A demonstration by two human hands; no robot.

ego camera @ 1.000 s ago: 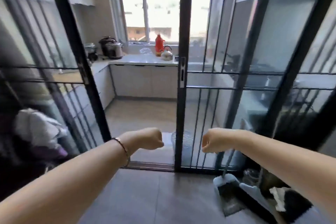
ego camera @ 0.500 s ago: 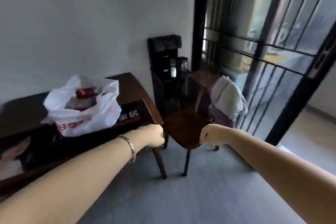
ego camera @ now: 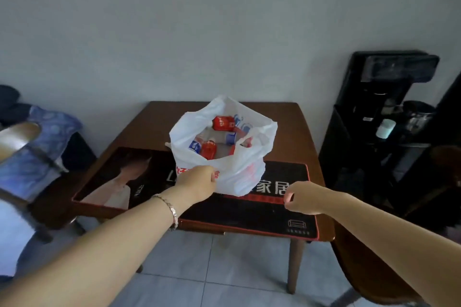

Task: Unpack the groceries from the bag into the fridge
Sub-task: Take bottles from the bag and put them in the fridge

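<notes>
head view: half a second ago the table stood off to the left with the glass door at the right, and both fists were held close together in the air, clear of everything. now the view faces the wooden table [ego camera: 294, 132] squarely against the grey wall, the door is out of sight, and the hands are well apart. the left hand [ego camera: 197, 183], with a bracelet [ego camera: 172, 209] on its wrist, has reached the white plastic bag [ego camera: 237, 174] and sits with fingers curled against the bag's near wall just under the rim; whether it pinches the plastic cannot be told. the right hand [ego camera: 303, 198] is a closed fist holding nothing, over the black printed mat [ego camera: 249, 209] to the right of the bag and not touching it. the bag stands open-mouthed at the middle of the table, its front on the mat, as before. inside it a red can [ego camera: 222, 123] lies toward the back, a red bottle [ego camera: 209, 149] and a blue-labelled bottle [ego camera: 195, 146] lie side by side at the front left, and a small blue-and-white tub [ego camera: 230, 137] sits between them and the can; other items under the right handle are too hidden to name. a black dispenser stand [ego camera: 374, 107] is right of the table, and a chair draped in blue cloth [ego camera: 45, 142] is to the left.
</notes>
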